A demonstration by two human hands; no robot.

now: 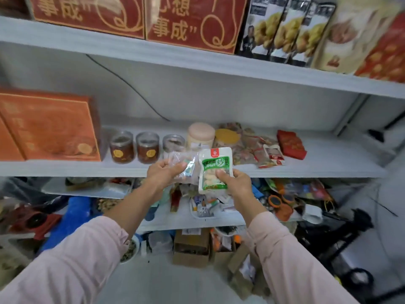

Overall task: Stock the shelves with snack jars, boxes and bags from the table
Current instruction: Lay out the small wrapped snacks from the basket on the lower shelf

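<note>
**Two hands hold snack bags up to a middle shelf**

The left hand (163,172) has its fingers (175,167) curled round the edge of a clear bag (186,164), pinching it against the thumb. The right hand (233,179) pinches the lower part of a green bag (213,160), thumb on its front beside the pale snacks that show through a window. The two bags touch side by side, held in the air just in front of the shelf (306,171) edge, not yet set down.

Both look light, soft and crinkly. The film is probably slick, so a pinch at a sealed edge or corner should hold better than a squeeze on the middle, which might crush what is inside.

Behind them on the shelf stand three small jars (121,148), a cream tub (201,134), a heap of packets (247,148) and a red pouch (290,144). An orange box (50,126) stands at far left
</note>
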